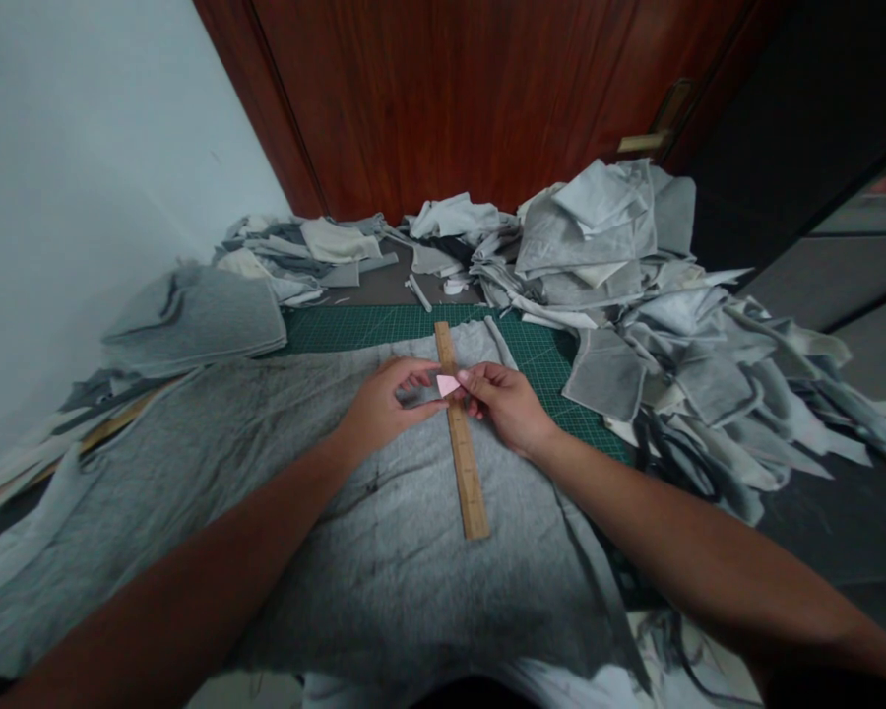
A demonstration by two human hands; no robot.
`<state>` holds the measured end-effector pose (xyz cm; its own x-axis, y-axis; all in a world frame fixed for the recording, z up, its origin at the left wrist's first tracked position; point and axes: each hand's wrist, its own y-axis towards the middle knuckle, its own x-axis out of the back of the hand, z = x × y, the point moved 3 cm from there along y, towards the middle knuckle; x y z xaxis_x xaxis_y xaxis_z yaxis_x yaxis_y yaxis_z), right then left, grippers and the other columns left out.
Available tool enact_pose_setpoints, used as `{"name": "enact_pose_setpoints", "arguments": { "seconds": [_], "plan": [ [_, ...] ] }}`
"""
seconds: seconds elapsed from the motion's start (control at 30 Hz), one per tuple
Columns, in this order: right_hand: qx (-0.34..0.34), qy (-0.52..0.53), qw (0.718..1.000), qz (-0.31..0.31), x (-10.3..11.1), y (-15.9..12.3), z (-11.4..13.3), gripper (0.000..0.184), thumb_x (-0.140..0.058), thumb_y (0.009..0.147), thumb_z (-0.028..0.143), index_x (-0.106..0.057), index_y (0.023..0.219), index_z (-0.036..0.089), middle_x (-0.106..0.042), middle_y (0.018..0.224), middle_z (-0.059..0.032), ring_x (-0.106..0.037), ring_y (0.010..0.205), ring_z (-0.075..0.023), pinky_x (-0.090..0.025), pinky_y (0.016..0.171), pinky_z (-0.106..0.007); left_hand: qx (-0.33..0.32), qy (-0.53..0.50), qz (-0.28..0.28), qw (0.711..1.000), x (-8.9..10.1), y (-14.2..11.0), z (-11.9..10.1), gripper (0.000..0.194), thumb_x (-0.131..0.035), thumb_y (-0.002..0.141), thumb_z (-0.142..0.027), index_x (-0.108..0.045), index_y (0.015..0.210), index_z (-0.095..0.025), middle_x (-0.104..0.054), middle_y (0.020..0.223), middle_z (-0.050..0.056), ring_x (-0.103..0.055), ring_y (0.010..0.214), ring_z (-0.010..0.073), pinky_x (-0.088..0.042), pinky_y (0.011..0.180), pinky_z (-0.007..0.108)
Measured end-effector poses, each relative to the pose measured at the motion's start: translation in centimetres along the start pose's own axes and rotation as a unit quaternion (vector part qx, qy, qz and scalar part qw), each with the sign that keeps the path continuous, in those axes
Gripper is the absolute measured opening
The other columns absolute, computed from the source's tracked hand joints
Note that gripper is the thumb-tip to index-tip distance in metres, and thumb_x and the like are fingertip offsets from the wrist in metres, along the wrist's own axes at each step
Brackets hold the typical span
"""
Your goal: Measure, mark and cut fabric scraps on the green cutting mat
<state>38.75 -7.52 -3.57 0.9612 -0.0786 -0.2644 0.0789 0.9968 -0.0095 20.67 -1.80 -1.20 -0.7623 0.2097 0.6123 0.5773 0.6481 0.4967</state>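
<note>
Nearest the camera, the person's bare forearms slant in over the grey cloth. Between the hands, the small pink piece sits above the wooden ruler. The right hand pinches it between thumb and finger; the left hand curves around its other side, thumb and fingertips apart, and whether they touch it cannot be told. So small a piece probably handles best in a light fingertip pinch. The ruler runs beneath the hands; neither clearly presses it, so it could slip if nudged, and creases left of the hands would be better smoothed flat. Beyond the hands shows the green mat, with a folded stack farther left and heaped scraps farther right.
</note>
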Motion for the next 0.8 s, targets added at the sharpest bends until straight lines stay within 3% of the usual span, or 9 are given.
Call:
{"name": "enact_pose_setpoints", "arguments": {
  "seconds": [0.33, 0.6, 0.8],
  "plan": [
    [0.004, -0.014, 1.0, 0.005, -0.07, 0.02, 0.07, 0.044, -0.083, 0.073, 0.06, -0.069, 0.073, 0.018, -0.067, 0.066, 0.0003, -0.05, 0.052, -0.0089, -0.038, 0.05, -0.024, 0.008, 0.01, 0.001, 1.0, -0.08, -0.05, -0.01, 0.023, -0.078, 0.083, -0.025, -0.07, 0.104, -0.022, -0.07, 0.094, 0.002, -0.067, 0.087, 0.0169, -0.054, 0.075, 0.028],
    [0.002, 0.008, 1.0, 0.01, -0.11, 0.02, 0.02, 0.041, -0.091, 0.065, 0.05, -0.072, 0.084, 0.019, -0.063, 0.063, 0.004, -0.05, 0.05, -0.008, -0.037, 0.048, -0.022, 0.026, -0.009, -0.013, 1.0, -0.04, -0.15, 0.26, 0.025, -0.076, 0.084, -0.025, -0.068, 0.108, -0.022, -0.07, 0.093, 0.001, -0.066, 0.084, 0.0157, -0.053, 0.076, 0.028],
    [0.014, 0.0, 1.0, 0.012, -0.06, -0.01, -0.07, 0.038, -0.088, 0.07, 0.051, -0.072, 0.081, 0.019, -0.066, 0.067, 0.0019, -0.051, 0.051, -0.0084, -0.039, 0.05, -0.023, 0.041, -0.029, -0.006, 0.999, -0.14, -0.13, 0.63, 0.023, -0.074, 0.086, -0.027, -0.07, 0.108, -0.023, -0.071, 0.093, 0.001, -0.067, 0.084, 0.0157, -0.052, 0.075, 0.028]
  ]
}}
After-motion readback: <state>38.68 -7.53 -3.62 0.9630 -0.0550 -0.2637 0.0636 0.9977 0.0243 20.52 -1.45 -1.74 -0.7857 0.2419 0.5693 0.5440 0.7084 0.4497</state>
